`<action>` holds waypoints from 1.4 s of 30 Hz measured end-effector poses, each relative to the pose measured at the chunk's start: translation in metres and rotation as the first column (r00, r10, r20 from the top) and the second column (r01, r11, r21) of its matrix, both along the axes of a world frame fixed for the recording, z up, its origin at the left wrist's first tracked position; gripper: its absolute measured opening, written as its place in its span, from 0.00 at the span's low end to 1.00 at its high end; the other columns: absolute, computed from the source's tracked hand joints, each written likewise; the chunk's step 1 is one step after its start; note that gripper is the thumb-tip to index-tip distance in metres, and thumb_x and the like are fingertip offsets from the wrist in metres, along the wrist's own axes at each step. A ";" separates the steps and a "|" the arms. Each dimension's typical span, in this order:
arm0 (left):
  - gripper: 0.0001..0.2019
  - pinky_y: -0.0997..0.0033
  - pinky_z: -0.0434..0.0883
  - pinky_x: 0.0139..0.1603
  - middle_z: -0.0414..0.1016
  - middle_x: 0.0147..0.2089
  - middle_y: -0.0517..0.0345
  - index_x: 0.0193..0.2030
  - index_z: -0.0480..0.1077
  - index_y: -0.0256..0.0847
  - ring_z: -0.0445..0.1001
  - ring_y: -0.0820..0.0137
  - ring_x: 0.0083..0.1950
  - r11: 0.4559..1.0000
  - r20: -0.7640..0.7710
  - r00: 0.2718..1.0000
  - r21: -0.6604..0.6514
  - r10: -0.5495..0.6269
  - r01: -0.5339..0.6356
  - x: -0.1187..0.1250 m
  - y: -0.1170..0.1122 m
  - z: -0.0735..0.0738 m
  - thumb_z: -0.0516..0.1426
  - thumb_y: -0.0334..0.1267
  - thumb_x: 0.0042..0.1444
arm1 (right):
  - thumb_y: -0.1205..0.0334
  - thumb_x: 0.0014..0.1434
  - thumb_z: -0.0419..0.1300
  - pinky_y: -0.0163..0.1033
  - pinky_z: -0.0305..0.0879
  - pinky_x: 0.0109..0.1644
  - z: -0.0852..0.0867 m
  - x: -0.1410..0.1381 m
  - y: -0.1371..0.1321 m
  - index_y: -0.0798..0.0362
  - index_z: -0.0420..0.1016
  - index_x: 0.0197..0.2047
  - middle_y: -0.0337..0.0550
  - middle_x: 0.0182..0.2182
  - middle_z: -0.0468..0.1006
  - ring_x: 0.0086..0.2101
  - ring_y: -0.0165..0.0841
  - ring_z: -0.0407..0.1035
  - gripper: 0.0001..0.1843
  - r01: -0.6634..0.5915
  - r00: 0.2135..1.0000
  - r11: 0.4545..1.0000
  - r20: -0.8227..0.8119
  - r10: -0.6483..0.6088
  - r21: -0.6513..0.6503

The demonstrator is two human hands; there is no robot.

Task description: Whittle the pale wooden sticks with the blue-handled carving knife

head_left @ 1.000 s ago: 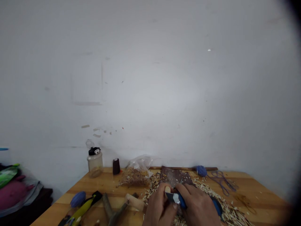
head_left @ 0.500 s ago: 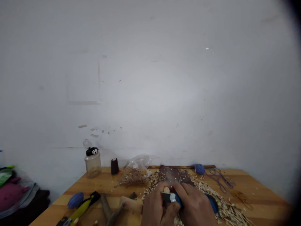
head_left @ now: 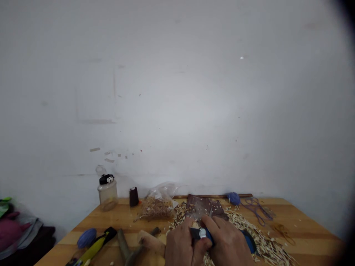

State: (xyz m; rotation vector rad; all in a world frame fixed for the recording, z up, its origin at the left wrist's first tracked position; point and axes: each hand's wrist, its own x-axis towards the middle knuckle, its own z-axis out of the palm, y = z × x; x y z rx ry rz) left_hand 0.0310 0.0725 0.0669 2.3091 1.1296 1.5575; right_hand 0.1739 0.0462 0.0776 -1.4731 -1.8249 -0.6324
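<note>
My left hand [head_left: 181, 245] is closed around a small pale piece of wood [head_left: 195, 224] whose tip shows above the fingers. My right hand [head_left: 230, 244] grips a blue-handled knife [head_left: 206, 233], its thumb-side fingers folded over the handle and the short blade [head_left: 210, 212] pointing up beside the wood. Both hands press together low at the centre of the wooden table [head_left: 305, 229], above a heap of pale wood shavings [head_left: 263, 240].
On the table lie a brown sheet [head_left: 203, 205], a plastic bag of fibres [head_left: 158, 205], a dark thread spool [head_left: 134, 196], a clear bottle [head_left: 107, 192], a blue yarn ball [head_left: 86, 238], a yellow-black tool [head_left: 94, 247], a hammer [head_left: 130, 247] and purple cord [head_left: 257, 208]. A white wall rises behind.
The view has drifted slightly right and the hands have sunk a little lower. The wood tip shows less above my left fingers. The grip on wood and knife is unchanged.
</note>
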 end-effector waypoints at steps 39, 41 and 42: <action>0.28 0.73 0.56 0.25 0.61 0.21 0.62 0.26 0.62 0.42 0.62 0.72 0.23 0.992 0.038 0.991 -0.011 -0.128 0.129 -0.004 0.007 0.004 0.40 0.66 0.54 | 0.70 0.50 0.54 0.29 0.58 0.34 0.013 -0.014 -0.007 0.43 0.72 0.35 0.35 0.30 0.77 0.31 0.30 0.71 0.12 -0.178 0.968 0.943 -0.221 0.117 -0.280; 0.29 0.73 0.57 0.26 0.63 0.21 0.62 0.26 0.63 0.42 0.63 0.72 0.23 0.994 0.025 0.994 0.008 -0.108 0.108 -0.004 0.007 0.003 0.39 0.65 0.54 | 0.70 0.50 0.54 0.29 0.58 0.34 0.013 -0.014 -0.007 0.43 0.72 0.35 0.34 0.30 0.77 0.31 0.29 0.71 0.13 -0.192 0.965 0.938 -0.228 0.127 -0.290; 0.29 0.73 0.57 0.26 0.64 0.21 0.62 0.26 0.63 0.42 0.63 0.72 0.22 0.995 0.019 0.995 0.021 -0.102 0.102 -0.004 0.006 0.003 0.39 0.65 0.54 | 0.71 0.50 0.54 0.29 0.58 0.34 0.013 -0.014 -0.007 0.43 0.72 0.35 0.34 0.30 0.77 0.31 0.29 0.71 0.14 -0.192 0.965 0.938 -0.228 0.127 -0.290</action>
